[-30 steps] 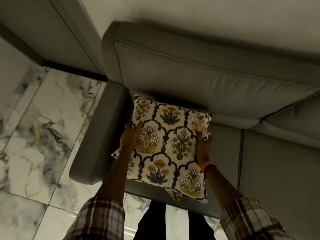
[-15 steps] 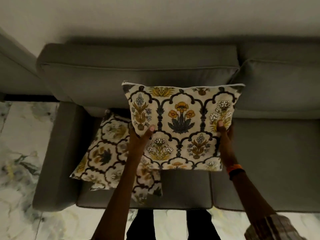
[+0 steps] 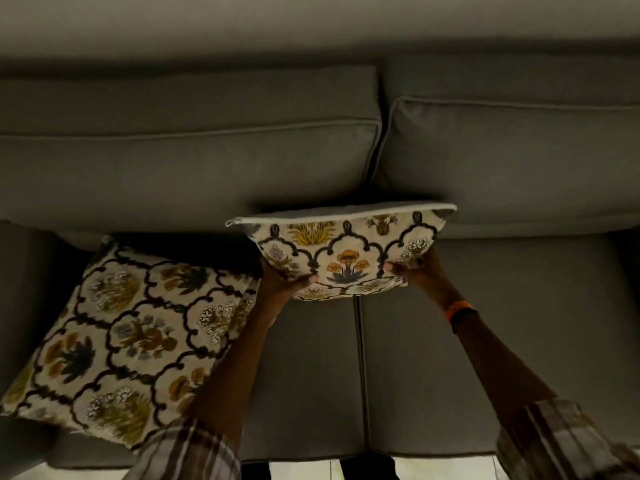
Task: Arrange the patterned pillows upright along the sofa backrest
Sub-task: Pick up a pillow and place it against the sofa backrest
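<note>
A floral patterned pillow (image 3: pixel 346 251), cream with dark arches and orange flowers, stands upright near the middle of the grey sofa backrest (image 3: pixel 194 168). Its zipped top edge faces up. My left hand (image 3: pixel 287 282) grips its lower left corner and my right hand (image 3: pixel 412 268) grips its lower right side. An orange band sits on my right wrist. A second patterned pillow (image 3: pixel 128 334) lies tilted on the left seat cushion, under my left forearm, leaning toward the backrest.
The sofa has two back cushions meeting near the held pillow, the right one (image 3: pixel 512 161) bare. Grey seat cushions (image 3: pixel 485 341) spread to the right. The left armrest (image 3: pixel 20 271) borders the lying pillow. Pale floor shows at the bottom edge.
The held pillow has gone rightward and back toward the backrest, lowered onto the seam between the seats. The view has shifted right and closer. The other pillow stays on the left seat.
</note>
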`<state>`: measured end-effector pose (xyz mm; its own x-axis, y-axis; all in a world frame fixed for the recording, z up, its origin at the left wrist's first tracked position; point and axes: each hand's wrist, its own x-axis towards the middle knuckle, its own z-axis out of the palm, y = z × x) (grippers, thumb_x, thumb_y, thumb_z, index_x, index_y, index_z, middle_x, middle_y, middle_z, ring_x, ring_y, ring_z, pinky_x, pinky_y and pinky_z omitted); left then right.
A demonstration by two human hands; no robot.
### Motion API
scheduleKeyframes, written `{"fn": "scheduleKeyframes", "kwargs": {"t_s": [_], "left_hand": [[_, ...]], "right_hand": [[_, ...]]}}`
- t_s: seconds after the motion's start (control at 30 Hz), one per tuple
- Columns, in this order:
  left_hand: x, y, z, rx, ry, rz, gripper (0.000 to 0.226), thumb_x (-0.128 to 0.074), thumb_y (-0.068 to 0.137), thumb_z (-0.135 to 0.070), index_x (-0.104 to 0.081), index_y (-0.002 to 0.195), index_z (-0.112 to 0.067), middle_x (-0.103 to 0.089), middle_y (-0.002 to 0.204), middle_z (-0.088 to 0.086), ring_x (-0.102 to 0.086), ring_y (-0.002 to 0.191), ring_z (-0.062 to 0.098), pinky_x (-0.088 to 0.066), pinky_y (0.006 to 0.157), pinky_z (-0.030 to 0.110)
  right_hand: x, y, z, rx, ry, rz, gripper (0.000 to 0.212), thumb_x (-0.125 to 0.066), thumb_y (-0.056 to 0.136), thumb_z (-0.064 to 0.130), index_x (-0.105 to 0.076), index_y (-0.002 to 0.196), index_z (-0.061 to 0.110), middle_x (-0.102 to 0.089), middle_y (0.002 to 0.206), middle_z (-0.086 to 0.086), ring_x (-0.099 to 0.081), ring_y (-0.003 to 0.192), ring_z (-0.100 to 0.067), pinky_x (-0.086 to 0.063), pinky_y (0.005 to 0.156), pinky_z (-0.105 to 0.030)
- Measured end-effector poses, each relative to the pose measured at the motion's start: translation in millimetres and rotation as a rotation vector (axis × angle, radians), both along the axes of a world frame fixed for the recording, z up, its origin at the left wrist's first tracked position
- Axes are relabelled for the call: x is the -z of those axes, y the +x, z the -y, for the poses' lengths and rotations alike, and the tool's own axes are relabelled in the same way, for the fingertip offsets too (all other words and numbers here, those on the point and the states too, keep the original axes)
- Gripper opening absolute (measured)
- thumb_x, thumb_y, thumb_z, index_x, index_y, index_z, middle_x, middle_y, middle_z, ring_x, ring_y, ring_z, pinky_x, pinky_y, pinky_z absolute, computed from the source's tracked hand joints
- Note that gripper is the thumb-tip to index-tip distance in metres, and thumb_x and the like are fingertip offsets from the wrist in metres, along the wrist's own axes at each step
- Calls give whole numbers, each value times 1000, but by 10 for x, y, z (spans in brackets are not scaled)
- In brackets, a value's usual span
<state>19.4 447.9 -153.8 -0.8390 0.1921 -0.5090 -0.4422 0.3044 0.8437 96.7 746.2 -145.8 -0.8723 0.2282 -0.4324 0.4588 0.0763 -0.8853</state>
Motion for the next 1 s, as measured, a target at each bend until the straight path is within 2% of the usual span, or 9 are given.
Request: {"fn": "scheduleKeyframes", "kwargs": {"t_s": [0.07, 0.23, 0.3, 0.43, 0.53, 0.67, 0.73, 0.83, 1.0], "left_hand": [[104, -15, -4, -33, -4, -15, 108, -90, 69, -4, -25, 154, -16, -48, 151, 4, -48, 139, 17, -42, 116, 40], [197, -1, -34, -38, 33, -46, 84, -84, 74, 3, -36, 138, -23, -52, 135, -19, -50, 123, -11, -43, 105, 8], [193, -10, -47, -49, 32, -68, 93, -87, 70, 1, -32, 140, -27, -51, 134, -16, -50, 123, -7, -45, 108, 14], [46, -27, 173, -60, 8, -132, 116, -89, 70, -3, -13, 157, -10, -34, 155, 6, -40, 138, 9, -36, 99, -2], [-158, 43, 549, -137, -44, -97, 118, -87, 71, -38, -13, 158, -11, -28, 160, 8, -36, 137, 6, -32, 91, -9], [-238, 2, 1489, -128, -406, -243, 86, -71, 88, -40, -26, 157, -16, -28, 162, 12, -31, 148, 28, -31, 121, 33], [-189, -72, 2128, -180, -527, -267, 76, -68, 92, -34, -30, 155, -14, -33, 159, 15, -35, 145, 33, -35, 119, 51], [-79, -219, 3033, -180, -688, -178, 82, -66, 92, -42, -26, 156, -11, -26, 161, 19, -28, 147, 40, -31, 119, 57], [199, -539, 4074, -61, -721, 176, 107, -53, 81, -79, -9, 160, -21, -17, 167, 14, -21, 151, 41, -15, 123, 59]], "right_hand": [[-13, -33, -14, 48, 40, -15, 102, -96, 68, 14, -39, 152, 8, -63, 144, -6, -66, 125, -4, -58, 109, -40], [12, 104, 87, 188, 88, -44, 96, -82, 84, -12, -28, 161, 6, -57, 146, -5, -64, 118, 14, -60, 90, -12], [56, 142, 204, 276, 95, -11, 98, -79, 86, -12, -24, 163, 12, -55, 144, 3, -64, 118, 11, -59, 85, -9], [2, 219, 801, 461, -47, 72, 99, -82, 86, 7, -21, 162, 23, -50, 155, -10, -61, 128, -22, -63, 87, -22], [53, 291, 1513, 485, -95, 189, 80, -74, 97, 3, -28, 161, 16, -46, 162, -15, -51, 144, -34, -54, 108, -47], [179, 317, 2650, 286, -199, 395, 74, -70, 102, 15, -27, 163, 19, -44, 160, -14, -52, 137, -32, -49, 111, -59], [179, 273, 3280, 202, -281, 447, 75, -67, 104, 21, -22, 165, 20, -50, 150, -8, -52, 131, -26, -46, 113, -58], [262, 114, 4051, 179, -253, 446, 93, -78, 91, 51, -28, 166, 25, -58, 149, -7, -58, 135, -32, -48, 114, -61], [1339, 28, 4587, 348, -154, 444, 108, -80, 59, 88, -42, 154, 53, -59, 155, 2, -63, 134, -41, -57, 83, -48]]}}
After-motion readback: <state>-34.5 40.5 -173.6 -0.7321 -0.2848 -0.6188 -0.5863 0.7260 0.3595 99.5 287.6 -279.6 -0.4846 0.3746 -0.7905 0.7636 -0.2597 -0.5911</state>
